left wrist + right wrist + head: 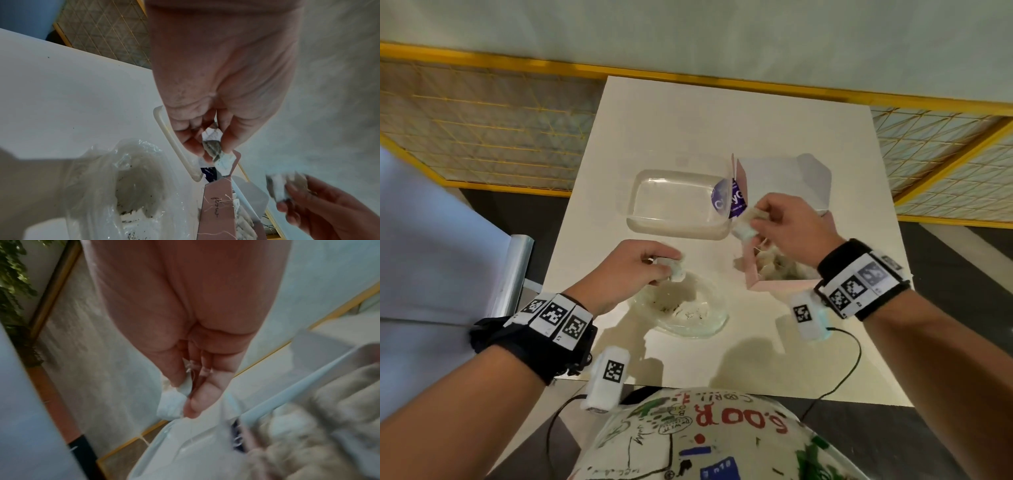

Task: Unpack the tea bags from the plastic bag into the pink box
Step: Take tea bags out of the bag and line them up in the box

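The clear plastic bag (pixel 688 313) lies crumpled on the white table (pixel 722 130), with only dark tea crumbs showing inside; it shows again as the plastic bag (pixel 115 178) in the left wrist view. My left hand (pixel 650 262) hovers just above it and pinches a tea bag (pixel 674 270), the tea bag (pixel 218 155) held between thumb and fingers. The pink box (pixel 774 279) stands open to the right, with several tea bags (pixel 777 265) inside. Above its left edge my right hand (pixel 774 216) pinches another tea bag (pixel 748 224), blurred as tea bag (pixel 172 400) in the right wrist view.
A clear plastic tub (pixel 678 205) sits behind the bag, touching a purple-printed flap (pixel 732 202) of the box. The box's white lid (pixel 784 178) lies open towards the back. Yellow mesh fencing (pixel 482 126) runs behind the table. A black cable (pixel 849 363) trails off the front edge.
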Demonstrator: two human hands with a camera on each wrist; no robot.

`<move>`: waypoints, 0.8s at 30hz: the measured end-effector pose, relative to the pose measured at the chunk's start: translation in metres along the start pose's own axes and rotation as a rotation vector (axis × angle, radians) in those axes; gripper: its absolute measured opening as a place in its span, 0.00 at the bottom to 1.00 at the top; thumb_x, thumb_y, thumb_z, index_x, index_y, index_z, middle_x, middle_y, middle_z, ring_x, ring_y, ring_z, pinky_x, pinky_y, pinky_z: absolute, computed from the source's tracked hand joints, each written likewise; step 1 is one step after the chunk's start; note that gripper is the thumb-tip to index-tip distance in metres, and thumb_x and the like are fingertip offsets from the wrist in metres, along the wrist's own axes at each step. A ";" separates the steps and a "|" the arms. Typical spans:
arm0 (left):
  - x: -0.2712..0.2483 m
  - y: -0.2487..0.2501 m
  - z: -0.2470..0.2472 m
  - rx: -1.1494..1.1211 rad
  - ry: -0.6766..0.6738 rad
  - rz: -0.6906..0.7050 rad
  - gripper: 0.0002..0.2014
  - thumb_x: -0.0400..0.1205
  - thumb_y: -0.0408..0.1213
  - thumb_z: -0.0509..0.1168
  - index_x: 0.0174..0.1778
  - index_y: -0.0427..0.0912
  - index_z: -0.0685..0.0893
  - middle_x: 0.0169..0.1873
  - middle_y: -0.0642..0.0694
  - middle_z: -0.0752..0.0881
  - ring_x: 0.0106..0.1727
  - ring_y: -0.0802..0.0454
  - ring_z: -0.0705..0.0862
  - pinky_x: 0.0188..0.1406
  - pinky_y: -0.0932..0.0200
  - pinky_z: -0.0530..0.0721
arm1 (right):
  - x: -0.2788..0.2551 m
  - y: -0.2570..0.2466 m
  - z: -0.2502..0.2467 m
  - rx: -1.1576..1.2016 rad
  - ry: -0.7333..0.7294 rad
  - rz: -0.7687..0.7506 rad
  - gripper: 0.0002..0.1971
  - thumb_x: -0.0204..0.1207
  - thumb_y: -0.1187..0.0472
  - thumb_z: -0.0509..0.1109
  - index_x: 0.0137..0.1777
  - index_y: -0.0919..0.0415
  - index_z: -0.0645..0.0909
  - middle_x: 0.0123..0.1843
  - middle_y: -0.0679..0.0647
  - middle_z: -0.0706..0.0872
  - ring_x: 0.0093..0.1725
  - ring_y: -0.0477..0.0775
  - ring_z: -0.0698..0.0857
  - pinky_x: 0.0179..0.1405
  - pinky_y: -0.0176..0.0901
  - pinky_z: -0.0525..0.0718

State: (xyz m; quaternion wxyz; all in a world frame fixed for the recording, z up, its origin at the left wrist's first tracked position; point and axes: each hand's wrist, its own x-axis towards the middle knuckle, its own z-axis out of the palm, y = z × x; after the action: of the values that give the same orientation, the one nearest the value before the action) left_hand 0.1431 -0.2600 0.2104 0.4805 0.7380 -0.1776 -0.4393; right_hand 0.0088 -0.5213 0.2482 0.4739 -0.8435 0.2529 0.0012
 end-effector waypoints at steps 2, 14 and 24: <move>0.000 0.001 0.002 0.005 0.023 0.002 0.15 0.80 0.24 0.71 0.57 0.47 0.94 0.53 0.52 0.94 0.50 0.52 0.89 0.56 0.56 0.89 | 0.000 0.021 -0.027 -0.020 0.039 0.067 0.06 0.80 0.62 0.71 0.42 0.53 0.80 0.32 0.52 0.90 0.37 0.54 0.93 0.43 0.57 0.86; -0.001 -0.003 0.029 0.014 0.090 -0.043 0.12 0.81 0.24 0.71 0.56 0.41 0.94 0.53 0.45 0.93 0.40 0.57 0.87 0.46 0.61 0.87 | 0.002 0.085 -0.019 -0.797 -0.294 0.082 0.10 0.80 0.59 0.67 0.59 0.55 0.84 0.55 0.53 0.87 0.59 0.57 0.84 0.55 0.45 0.72; -0.002 -0.003 0.041 -0.033 0.120 -0.087 0.11 0.82 0.25 0.71 0.55 0.41 0.94 0.54 0.43 0.93 0.38 0.56 0.86 0.51 0.58 0.88 | -0.006 0.082 0.001 -0.495 -0.373 0.070 0.13 0.72 0.52 0.76 0.52 0.57 0.86 0.48 0.49 0.87 0.49 0.53 0.85 0.50 0.44 0.82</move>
State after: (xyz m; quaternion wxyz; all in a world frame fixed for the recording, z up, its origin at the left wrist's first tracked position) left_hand 0.1077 -0.2800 0.2026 0.4829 0.7621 -0.1089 -0.4174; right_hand -0.0312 -0.5529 0.1834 0.2922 -0.9092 0.1825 0.2339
